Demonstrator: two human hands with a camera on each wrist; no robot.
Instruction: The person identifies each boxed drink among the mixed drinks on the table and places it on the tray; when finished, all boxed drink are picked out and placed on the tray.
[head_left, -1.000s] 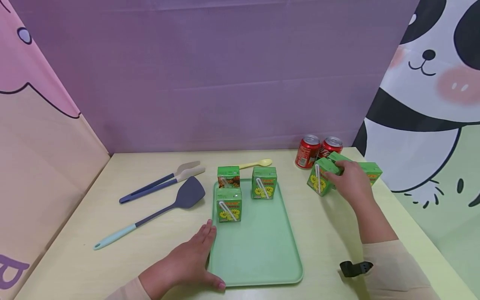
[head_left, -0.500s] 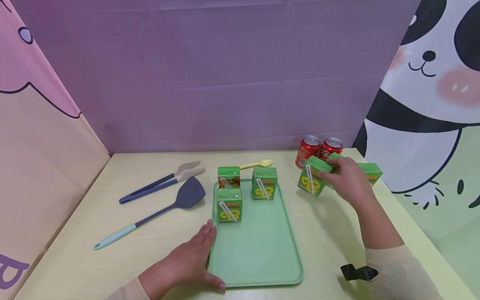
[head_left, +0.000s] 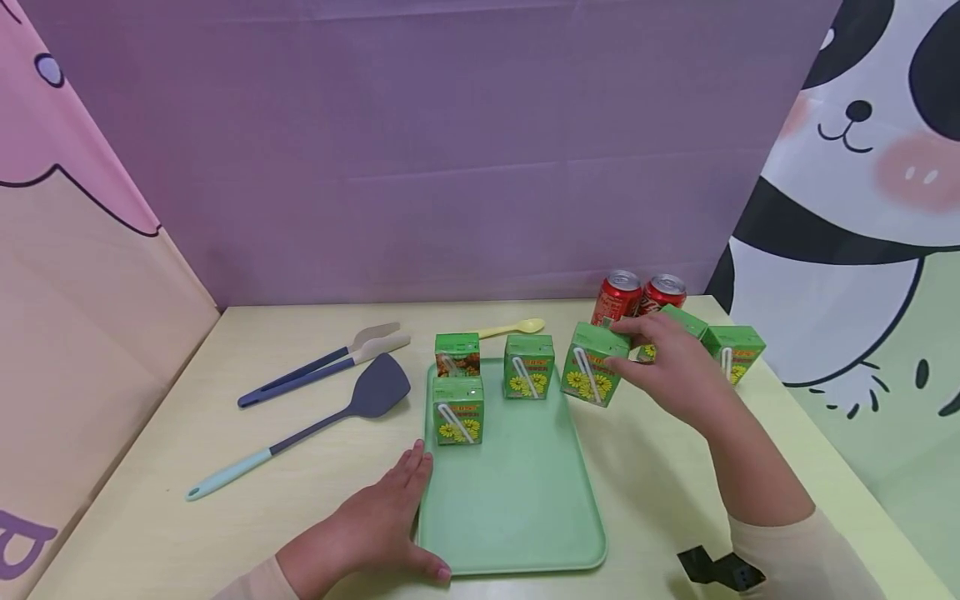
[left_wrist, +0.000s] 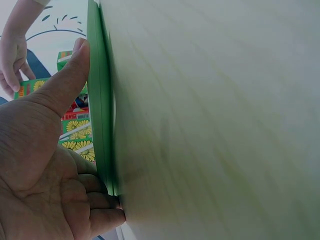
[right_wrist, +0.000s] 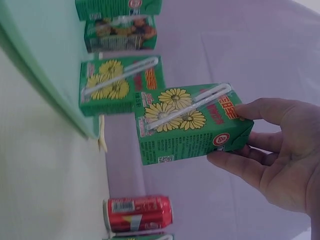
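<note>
Your right hand (head_left: 670,375) pinches tilted carton (head_left: 588,371) near top: level it, clear of neighbouring carton (head_left: 528,367); your left hand (head_left: 382,512), fingers outstretched, against tray (head_left: 517,500)

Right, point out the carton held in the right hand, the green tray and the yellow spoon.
Held carton (right_wrist: 187,116): right wrist view, on its flowered face.
Green tray (head_left: 517,492): head view, on its bare surface.
Yellow spoon (head_left: 504,330): head view, on its handle.
</note>
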